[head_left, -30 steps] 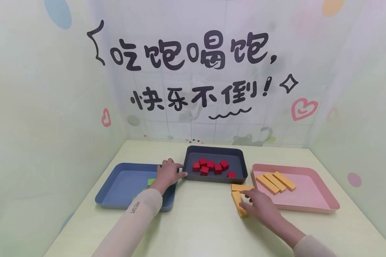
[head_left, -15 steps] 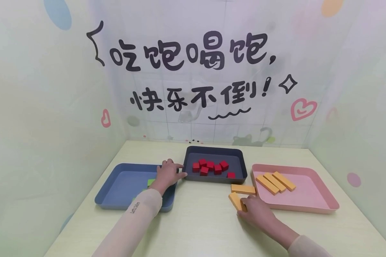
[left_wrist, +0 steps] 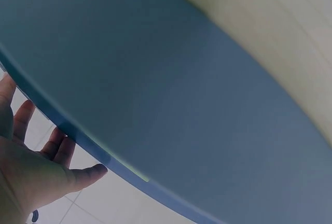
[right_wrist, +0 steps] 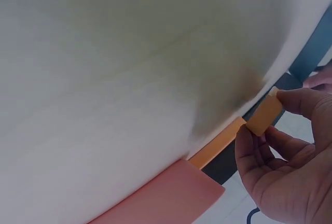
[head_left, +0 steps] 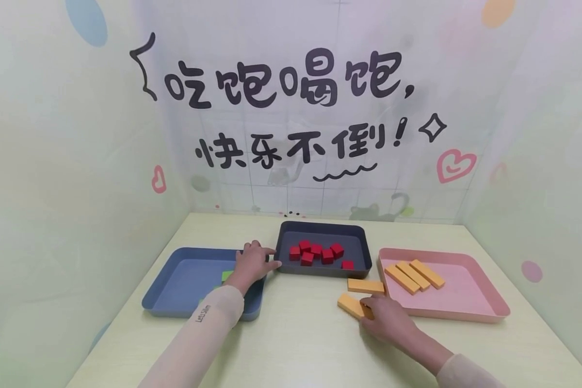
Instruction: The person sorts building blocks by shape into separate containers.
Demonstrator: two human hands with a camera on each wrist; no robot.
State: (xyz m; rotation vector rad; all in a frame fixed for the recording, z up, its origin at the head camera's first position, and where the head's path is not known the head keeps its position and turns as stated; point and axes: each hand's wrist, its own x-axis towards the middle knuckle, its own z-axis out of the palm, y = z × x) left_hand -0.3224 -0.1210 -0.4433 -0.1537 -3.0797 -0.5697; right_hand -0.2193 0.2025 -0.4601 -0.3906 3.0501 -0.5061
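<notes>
In the head view, my right hand pinches one end of a yellow-orange rectangular block on the table in front of the pink tray. The right wrist view shows that block between the thumb and fingertips. Just behind it, another yellow-orange block lies flat, its right end by the pink tray's left edge. My left hand reaches over the right side of the blue tray, fingers spread, fingertips near the left side of the dark tray. A few green blocks in the blue tray are partly hidden by the left arm.
The dark tray at the back holds several red cubes. Three yellow-orange blocks lie side by side in the pink tray on the right. A printed curtain stands behind the table.
My right hand has closed its fingers on the nearer yellow-orange block and turned it, its far end swinging left, away from the other block. The left hand stays in place.
</notes>
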